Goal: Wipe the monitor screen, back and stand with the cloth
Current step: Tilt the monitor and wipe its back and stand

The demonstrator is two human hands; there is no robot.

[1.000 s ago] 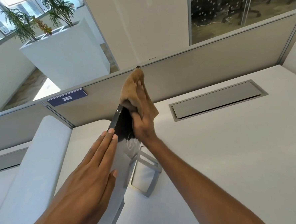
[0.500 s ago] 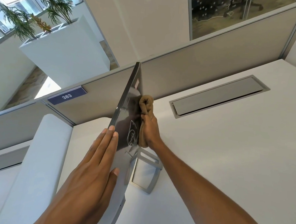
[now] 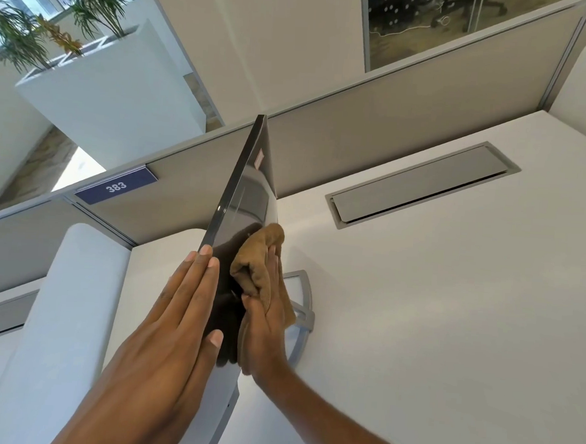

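Observation:
The monitor (image 3: 249, 191) stands edge-on to me in the middle of the view, its dark glossy back facing right. My left hand (image 3: 175, 324) lies flat with its fingers together against the screen side, steadying the panel. My right hand (image 3: 264, 326) presses a bunched brown cloth (image 3: 260, 261) against the lower back of the monitor. The grey metal stand (image 3: 301, 311) shows just right of that hand, partly hidden by it. The screen face itself is out of sight.
A white desk (image 3: 450, 317) spreads to the right, with a grey cable-tray lid (image 3: 420, 185) set into it. A grey partition (image 3: 376, 124) with a blue "383" label (image 3: 115, 187) runs behind. A white planter (image 3: 114, 97) stands beyond it. A white rounded divider (image 3: 70, 311) rises at left.
My right hand has slid the cloth down the monitor's back, from the top edge towards the area above the stand. My left hand has stayed flat on the screen side.

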